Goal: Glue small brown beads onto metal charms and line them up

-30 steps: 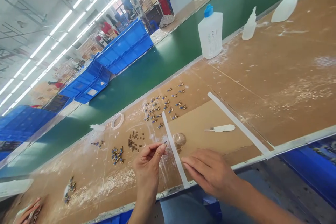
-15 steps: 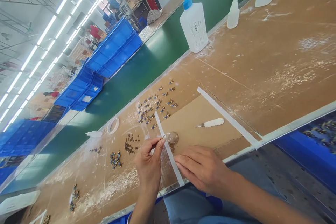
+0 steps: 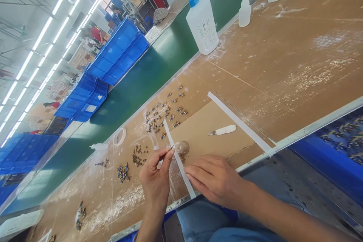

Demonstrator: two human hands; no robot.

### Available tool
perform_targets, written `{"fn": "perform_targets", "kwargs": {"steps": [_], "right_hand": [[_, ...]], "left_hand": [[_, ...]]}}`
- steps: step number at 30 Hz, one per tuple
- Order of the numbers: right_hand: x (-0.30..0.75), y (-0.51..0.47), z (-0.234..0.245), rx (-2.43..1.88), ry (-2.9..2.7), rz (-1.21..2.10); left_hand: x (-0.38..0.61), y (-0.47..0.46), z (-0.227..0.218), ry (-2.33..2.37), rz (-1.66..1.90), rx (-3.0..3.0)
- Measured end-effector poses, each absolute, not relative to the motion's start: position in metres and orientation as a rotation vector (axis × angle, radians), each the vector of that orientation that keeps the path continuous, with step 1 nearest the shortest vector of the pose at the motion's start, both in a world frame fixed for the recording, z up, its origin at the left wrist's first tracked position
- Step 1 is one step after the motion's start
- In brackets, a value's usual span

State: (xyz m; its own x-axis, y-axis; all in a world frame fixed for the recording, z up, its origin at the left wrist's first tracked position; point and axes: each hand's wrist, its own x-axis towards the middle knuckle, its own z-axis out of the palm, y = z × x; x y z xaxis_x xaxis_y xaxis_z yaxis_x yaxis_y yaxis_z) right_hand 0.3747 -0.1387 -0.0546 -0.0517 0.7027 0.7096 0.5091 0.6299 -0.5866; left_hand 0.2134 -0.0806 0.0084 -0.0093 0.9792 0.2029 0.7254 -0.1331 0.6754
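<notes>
My left hand (image 3: 157,172) pinches a small thin dark piece (image 3: 171,148) between thumb and forefinger, close to the rim of a small clear cup (image 3: 182,147). Most of that piece is hidden by the fingertips. My right hand (image 3: 214,177) rests low by the table's near edge, back upward, fingers stretched out together beside a white tape strip (image 3: 179,162); nothing shows in it, though its underside is hidden. A white-handled tool with a thin metal tip (image 3: 226,130) lies on the cardboard sheet (image 3: 202,123). Several small blue-and-gold figures (image 3: 166,113) and small brown round pieces (image 3: 138,155) lie beyond my left hand.
A blue-capped bottle (image 3: 202,26) and a dropper bottle (image 3: 244,11) stand near the green belt (image 3: 161,56). A tape roll (image 3: 119,137) and another figure cluster (image 3: 123,173) lie to the left. Blue crates (image 3: 119,53) line the far side; a blue bin (image 3: 331,170) is below right.
The view has shifted slightly, so the table things sit a little further left and up. Both hands keep nearly the same pose by the cup.
</notes>
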Motion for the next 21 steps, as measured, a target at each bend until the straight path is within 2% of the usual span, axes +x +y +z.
{"fn": "perform_targets", "kwargs": {"steps": [8,15,21], "right_hand": [[0.378,-0.142,-0.055,-0.957,-1.698,0.282],[0.375,-0.143,-0.058,-0.94,-1.707,0.261],[0.375,-0.143,-0.059,-0.963,-1.728,0.215]], "left_hand": [[0.165,-0.122,0.012,2.02,1.158,1.565],[0.131,-0.167,-0.02,2.174,1.058,1.387],[0.133,-0.168,-0.025,2.194,1.013,1.353]]}}
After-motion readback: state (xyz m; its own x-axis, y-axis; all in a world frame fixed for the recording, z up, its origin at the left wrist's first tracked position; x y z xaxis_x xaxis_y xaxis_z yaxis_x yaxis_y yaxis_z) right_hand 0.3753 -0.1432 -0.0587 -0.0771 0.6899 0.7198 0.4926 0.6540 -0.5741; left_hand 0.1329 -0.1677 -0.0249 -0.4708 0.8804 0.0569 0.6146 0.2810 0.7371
